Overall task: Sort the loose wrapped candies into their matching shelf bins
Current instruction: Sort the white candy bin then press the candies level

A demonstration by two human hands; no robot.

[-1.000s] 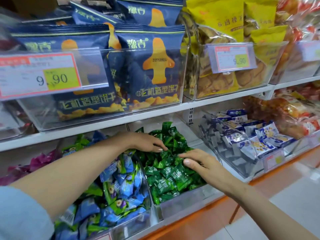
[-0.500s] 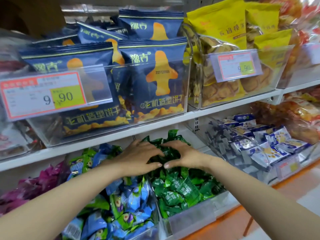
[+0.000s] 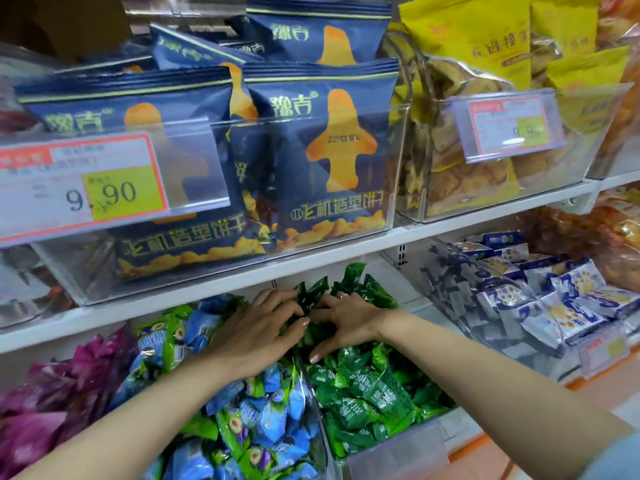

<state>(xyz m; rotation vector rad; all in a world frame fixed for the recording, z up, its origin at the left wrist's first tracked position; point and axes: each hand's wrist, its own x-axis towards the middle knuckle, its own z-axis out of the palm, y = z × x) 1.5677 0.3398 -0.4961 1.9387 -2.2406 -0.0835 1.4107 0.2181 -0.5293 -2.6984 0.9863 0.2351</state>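
- Both hands meet on the green candies [image 3: 367, 386], which are heaped at the back of their clear bin [image 3: 398, 455].
- Done well, the step likely means raking the heap gently and lifting out only strays. No green wrappers should spill sideways into the blue candies [image 3: 263, 420] beneath the left wrist.
- The left hand [image 3: 263, 327] and right hand [image 3: 349, 323] lie nearly fingertip to fingertip, fingers spread and bent over the wrappers; whether either pinches one cannot be told.

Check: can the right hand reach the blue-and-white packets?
Probably yes: the right hand is at the green candies, and the blue-and-white packets lie in the neighbouring open-topped bin; only its clear side wall stands between.
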